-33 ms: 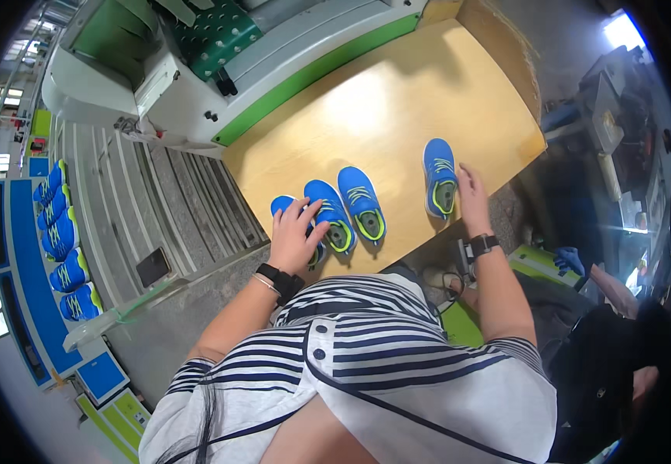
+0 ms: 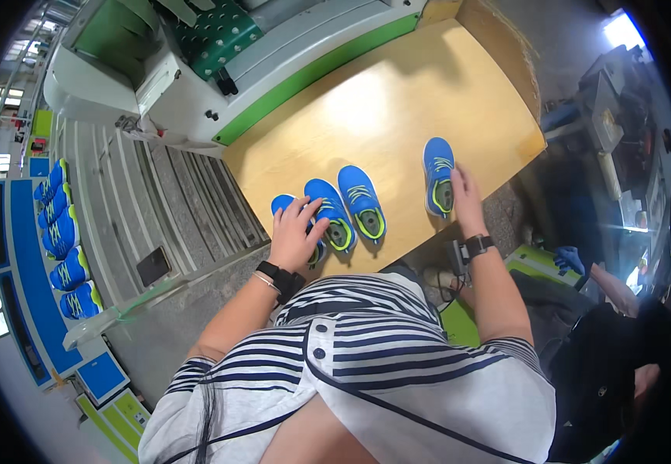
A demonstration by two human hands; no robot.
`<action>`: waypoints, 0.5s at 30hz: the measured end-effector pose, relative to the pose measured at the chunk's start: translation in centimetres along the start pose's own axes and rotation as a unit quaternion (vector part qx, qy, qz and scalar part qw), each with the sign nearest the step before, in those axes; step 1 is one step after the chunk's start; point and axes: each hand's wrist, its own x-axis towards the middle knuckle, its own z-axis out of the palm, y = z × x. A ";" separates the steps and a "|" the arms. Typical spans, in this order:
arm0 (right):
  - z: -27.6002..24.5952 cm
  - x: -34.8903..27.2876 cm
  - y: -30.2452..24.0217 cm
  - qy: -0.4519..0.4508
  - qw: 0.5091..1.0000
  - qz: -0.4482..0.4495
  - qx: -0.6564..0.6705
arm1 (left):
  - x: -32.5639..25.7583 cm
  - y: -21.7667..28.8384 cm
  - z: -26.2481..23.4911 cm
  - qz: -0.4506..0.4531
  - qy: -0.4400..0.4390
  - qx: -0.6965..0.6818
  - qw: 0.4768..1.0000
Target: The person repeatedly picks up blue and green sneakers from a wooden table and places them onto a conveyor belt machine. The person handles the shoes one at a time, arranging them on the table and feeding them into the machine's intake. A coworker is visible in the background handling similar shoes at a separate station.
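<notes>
Three blue sneakers with yellow-green laces and collars stand side by side near the table's front edge. My left hand (image 2: 297, 233), fingers spread, rests over the leftmost sneaker (image 2: 282, 203) and hides most of it. Its fingertips reach the side of the middle sneaker (image 2: 327, 203). Just right of that is another blue sneaker (image 2: 361, 199), untouched. Farther right, a single blue sneaker (image 2: 439, 164) stands apart, toe pointing away from me. At this one's right side is my right hand (image 2: 467, 199), fingers extended and nothing in its grasp. Whether the fingertips touch the shoe I cannot tell.
The light wooden table (image 2: 405, 100) lies before a grey-green machine (image 2: 312, 85). At left run a slatted conveyor (image 2: 173, 185) with a phone (image 2: 153, 266) by its edge, and a rack bearing several blue sneakers (image 2: 61, 232). A co-worker's blue-gloved hand (image 2: 569, 261) is at right.
My right hand has shifted slightly left, closer over the edge of the single sneaker. My left hand and the three grouped sneakers look the same.
</notes>
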 end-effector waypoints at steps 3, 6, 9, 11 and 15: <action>3.3 -2.1 -0.9 0.056 0.984 -0.093 -0.138 | 1.1 0.1 -0.2 0.003 0.021 -0.008 1.000; 4.6 -3.1 -1.9 -0.039 0.995 -0.067 -0.068 | 2.0 0.5 0.3 0.009 0.047 0.007 0.999; 7.5 -5.1 -2.7 -0.122 0.985 -0.086 -0.087 | 1.6 0.3 0.2 -0.013 0.025 0.003 1.000; 9.1 -6.3 -1.6 -0.105 0.972 -0.166 -0.133 | 1.6 0.3 0.2 -0.009 0.027 -0.010 1.000; 9.5 -6.2 -0.4 -0.099 0.977 -0.150 -0.118 | 1.2 -0.1 0.5 -0.010 0.038 -0.019 0.999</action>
